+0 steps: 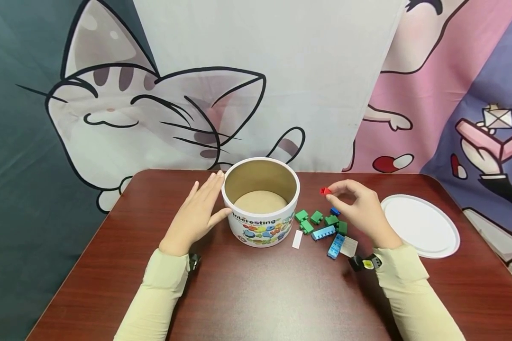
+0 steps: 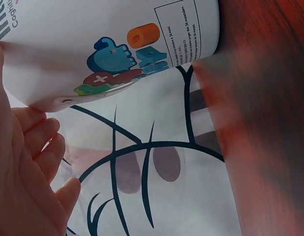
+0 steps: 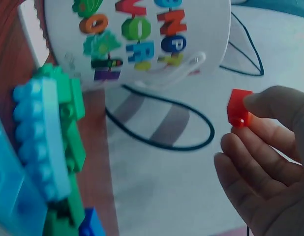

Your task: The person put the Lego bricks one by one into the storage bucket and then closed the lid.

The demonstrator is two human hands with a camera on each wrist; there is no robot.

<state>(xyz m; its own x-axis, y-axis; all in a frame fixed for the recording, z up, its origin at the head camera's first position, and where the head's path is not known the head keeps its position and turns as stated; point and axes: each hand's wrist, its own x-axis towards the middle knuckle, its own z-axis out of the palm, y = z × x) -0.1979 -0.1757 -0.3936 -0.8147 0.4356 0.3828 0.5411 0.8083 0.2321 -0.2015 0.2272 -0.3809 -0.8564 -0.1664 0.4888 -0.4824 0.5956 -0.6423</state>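
A white round bucket [image 1: 260, 232] with "Interesting" and colourful pictures on its side stands upright on the table, its inside bare. My left hand [image 1: 198, 213] rests against the bucket's left side, fingers straight and thumb at the front of the wall. Between thumb and fingertips my right hand [image 1: 360, 210] pinches a small red toy brick [image 3: 239, 107], raised to the right of the bucket. Below that hand lie several green bricks [image 1: 316, 217], light blue bricks [image 1: 323, 232] and a dark blue brick [image 1: 334, 211], loose on the table.
A white round lid [image 1: 422, 226] lies flat at the right. Near the bricks are a flat white strip [image 1: 297, 239] and a beige flat piece [image 1: 349, 246]. The brown table [image 1: 256, 293] ends at the back against a cartoon-printed curtain [image 1: 307, 85].
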